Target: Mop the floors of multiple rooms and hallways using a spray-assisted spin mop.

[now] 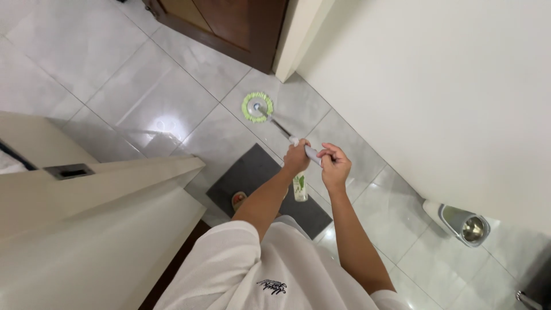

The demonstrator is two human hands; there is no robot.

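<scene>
Left hand (297, 159) and right hand (334, 166) both closed around mop handle (310, 152), stacked for leverage. Green round mop head (257, 107) flat on grey floor tiles (160, 103) toward eleven o'clock. Dark mat (252, 172) underfoot at six.

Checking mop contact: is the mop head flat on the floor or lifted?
Flat on the floor: the green mop head shows as a full ring against the tile.
</scene>
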